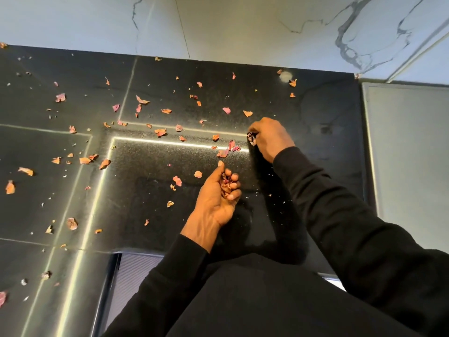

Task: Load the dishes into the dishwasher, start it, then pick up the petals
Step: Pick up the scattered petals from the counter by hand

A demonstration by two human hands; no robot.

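Note:
Dried pink and orange petals (pixel 160 132) lie scattered over a black speckled countertop (pixel 150 190), thickest at the left and centre. My left hand (pixel 217 195) is palm up near the middle, fingers curled round a small heap of gathered petals (pixel 226 186). Farther back and to the right, my right hand (pixel 268 138) is knuckles up on the counter and pinches a few petals (pixel 252 138) at its fingertips. More petals (pixel 228 149) lie just left of that hand. Both arms wear black sleeves.
A white marble wall (pixel 243 27) runs behind the counter. At the right stands a grey panel (pixel 410 152). Bright seams (pixel 170 142) cross the black surface. The counter's front edge (pixel 138 251) is near my body, with a ribbed surface below it.

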